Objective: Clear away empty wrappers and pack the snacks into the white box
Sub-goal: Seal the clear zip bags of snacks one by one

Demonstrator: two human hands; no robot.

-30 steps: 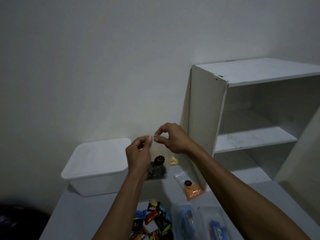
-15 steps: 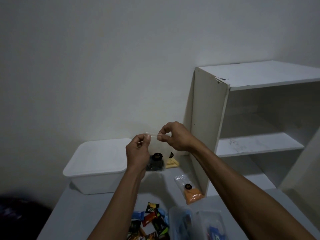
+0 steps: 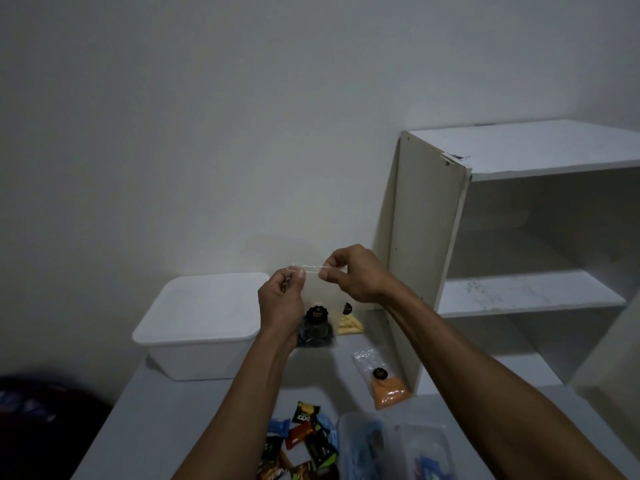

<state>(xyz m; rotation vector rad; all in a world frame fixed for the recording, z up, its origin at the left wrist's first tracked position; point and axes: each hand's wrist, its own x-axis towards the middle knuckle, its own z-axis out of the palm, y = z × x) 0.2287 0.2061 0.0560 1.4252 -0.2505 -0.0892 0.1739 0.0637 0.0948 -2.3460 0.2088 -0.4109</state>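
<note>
Both hands hold a clear zip bag of dark snacks point(image 3: 316, 327) up in front of me, above the table. My left hand point(image 3: 282, 301) pinches the bag's top strip at its left end, and my right hand point(image 3: 356, 273) pinches the same strip at its right end. The bag hangs down between them, with a black round label on its front. The white box point(image 3: 201, 323) stands on the table to the left of my hands, its lid on. A pile of small coloured snack wrappers point(image 3: 301, 441) lies near the front edge.
A bag of yellow sticks point(image 3: 349, 323) leans at the back. A bag of orange snack point(image 3: 386, 388) lies by the white open shelf unit point(image 3: 429, 237) on the right. Two clear plastic tubs point(image 3: 394, 448) sit at the front. The grey table point(image 3: 166, 417) ends at left beside something dark.
My hands have moved slightly apart along the bag's top strip, the right one sliding rightward. The view has shifted a little.
</note>
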